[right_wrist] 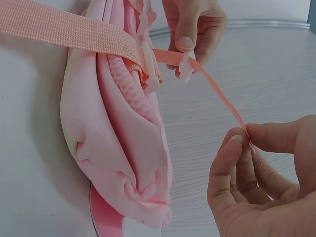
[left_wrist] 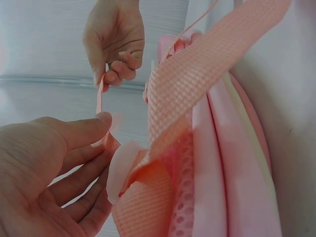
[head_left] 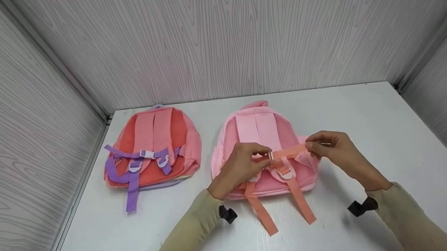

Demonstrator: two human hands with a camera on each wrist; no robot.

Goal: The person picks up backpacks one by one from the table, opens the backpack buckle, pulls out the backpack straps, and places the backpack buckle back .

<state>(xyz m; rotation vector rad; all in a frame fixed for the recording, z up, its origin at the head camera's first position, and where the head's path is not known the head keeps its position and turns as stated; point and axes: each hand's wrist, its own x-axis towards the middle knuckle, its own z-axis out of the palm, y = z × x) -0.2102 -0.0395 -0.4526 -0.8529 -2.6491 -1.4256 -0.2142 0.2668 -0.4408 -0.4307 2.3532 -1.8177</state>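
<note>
A pink backpack (head_left: 258, 127) lies on the table with its shoulder straps facing up. My left hand (head_left: 241, 163) pinches a small white plastic buckle (right_wrist: 186, 66) between thumb and fingers, raised above the backpack. A flat orange strap (head_left: 291, 151) runs from that buckle to my right hand (head_left: 335, 149). The right thumb and fingertips pinch the strap near its end, and it stretches fairly straight between both hands. Below, a white strap adjuster (left_wrist: 123, 170) sits on a shoulder strap. Two loose orange webbing tails (head_left: 302, 202) hang toward the front of the table.
Left of the pink backpack lies a coral backpack (head_left: 127, 139) with purple straps (head_left: 132, 193), its white chest buckle (head_left: 147, 154) fastened. Both bags rest on a white table (head_left: 363, 124). Wood-grain panels (head_left: 222, 44) stand around it at the back and sides.
</note>
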